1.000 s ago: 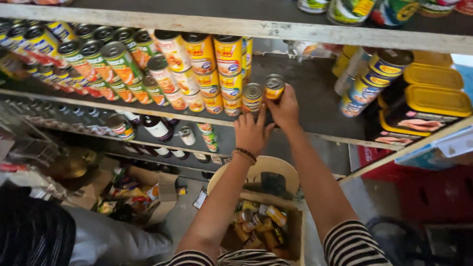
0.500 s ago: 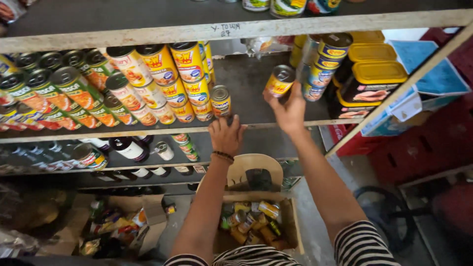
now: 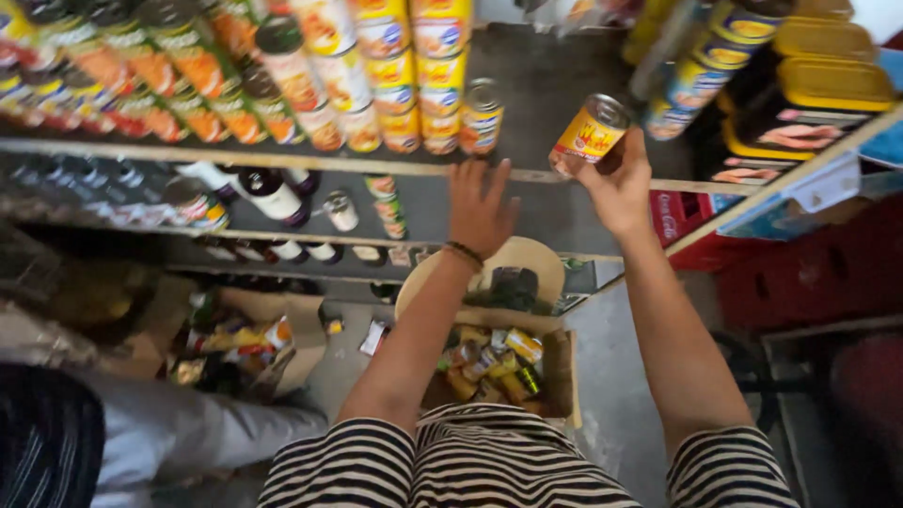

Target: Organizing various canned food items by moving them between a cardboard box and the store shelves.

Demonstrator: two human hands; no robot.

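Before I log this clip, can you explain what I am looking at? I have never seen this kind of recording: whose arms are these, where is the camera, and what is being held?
The one camera sits on a person's head and looks down past their own two bare arms at shop shelves. The right hand holds up a small yellow can, its fingers wrapped around it. The left hand is open and empty, raised just below a single can standing at the end of a row of stacked cans on the shelf. A cardboard box of more cans lies below. At lower left sits another person.
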